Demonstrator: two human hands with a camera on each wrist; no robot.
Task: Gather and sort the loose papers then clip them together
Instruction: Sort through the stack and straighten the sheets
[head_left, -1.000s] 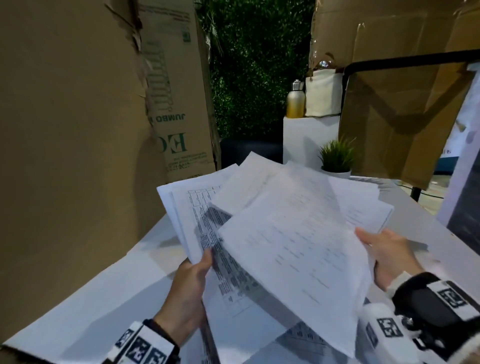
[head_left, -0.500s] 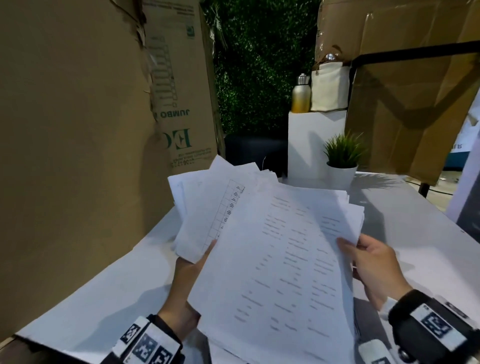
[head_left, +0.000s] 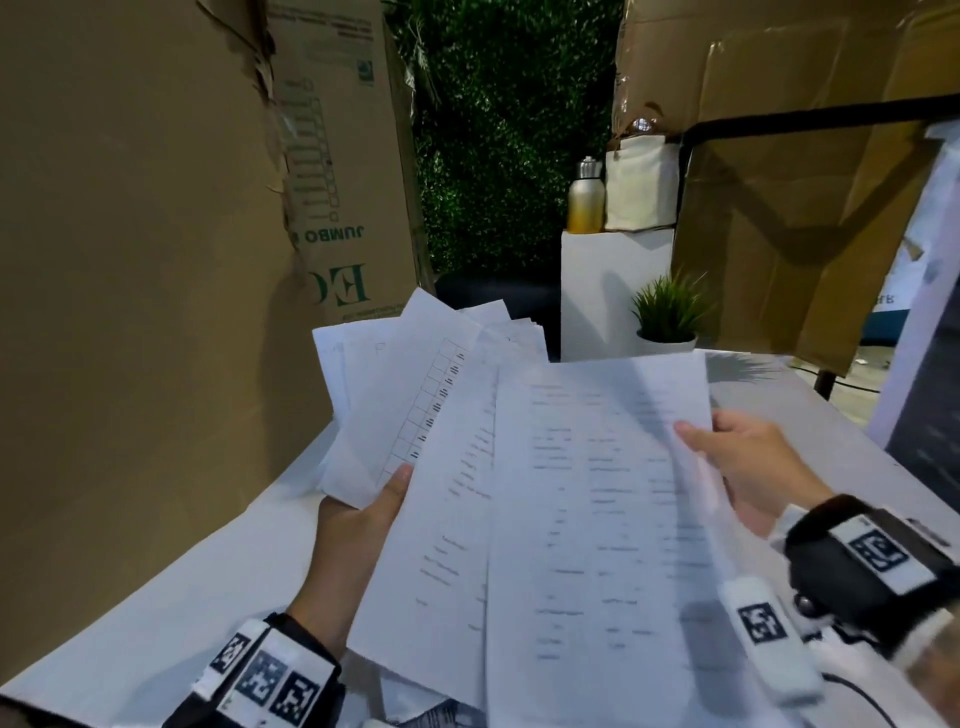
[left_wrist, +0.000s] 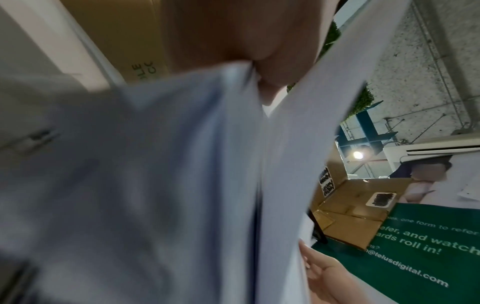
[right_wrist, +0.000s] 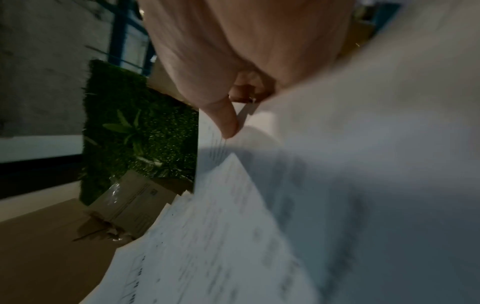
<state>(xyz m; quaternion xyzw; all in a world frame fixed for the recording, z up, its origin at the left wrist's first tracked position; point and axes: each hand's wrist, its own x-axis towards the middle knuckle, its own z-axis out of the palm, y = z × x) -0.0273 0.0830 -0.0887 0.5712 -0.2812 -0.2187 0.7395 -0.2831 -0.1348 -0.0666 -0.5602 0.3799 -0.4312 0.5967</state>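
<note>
A fanned bundle of white printed papers (head_left: 571, 493) is held up above the white table (head_left: 156, 597). My left hand (head_left: 363, 519) grips the bundle's left edge, thumb on top; the same papers (left_wrist: 155, 185) fill the left wrist view. My right hand (head_left: 748, 462) pinches the right edge of the top sheet, thumb on its face. In the right wrist view the thumb (right_wrist: 223, 117) presses on the papers (right_wrist: 285, 205). Several sheets stick out unevenly at the upper left. No clip is in view.
Tall cardboard boxes (head_left: 156, 260) stand along the left; more cardboard (head_left: 805, 182) leans at the right. A small potted plant (head_left: 667, 317) sits at the table's far edge. Behind it a white pedestal (head_left: 608, 291) carries a metal bottle (head_left: 586, 197) and a cloth bag (head_left: 641, 184).
The splayed sheets have been drawn closer together into a tighter, more upright bundle. My right hand has shifted up along the right edge; my left hand keeps its grip.
</note>
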